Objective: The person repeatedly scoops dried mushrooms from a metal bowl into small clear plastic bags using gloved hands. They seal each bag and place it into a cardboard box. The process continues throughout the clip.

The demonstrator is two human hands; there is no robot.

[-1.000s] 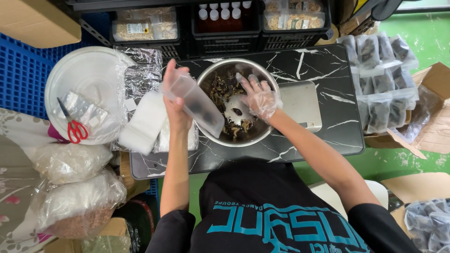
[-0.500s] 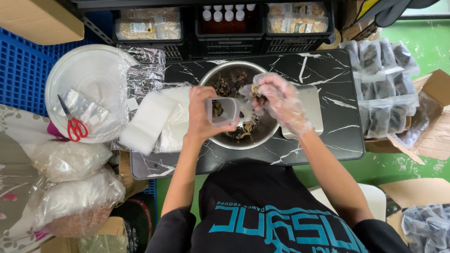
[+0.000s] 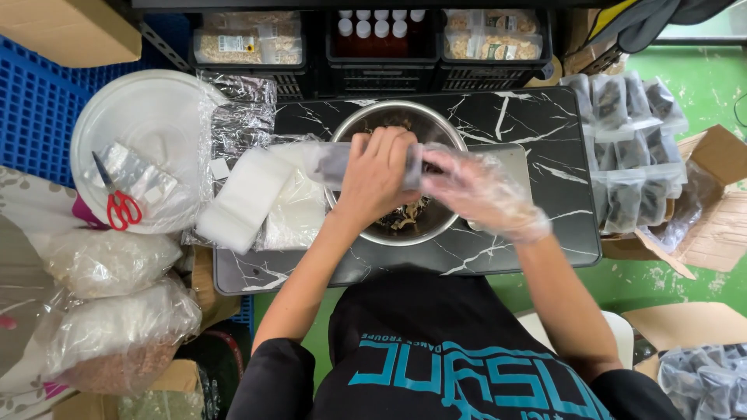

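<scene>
Marble table (image 3: 537,124), steel bowl (image 3: 451,132) of dried pieces, clear pouch (image 3: 331,163) held

1. A small black tabletop (image 3: 537,117) with white marble-like veining carries the work.
2. A round steel bowl (image 3: 443,131) sits at its middle.
3. Just right of the bowl lies a flat grey scale (image 3: 515,159), partly hidden.
4. On the left part lies a stack of clear pouches (image 3: 243,201), overhanging the edge.
5. Crinkled silvery bags (image 3: 237,117) lie at the far left corner.
</scene>
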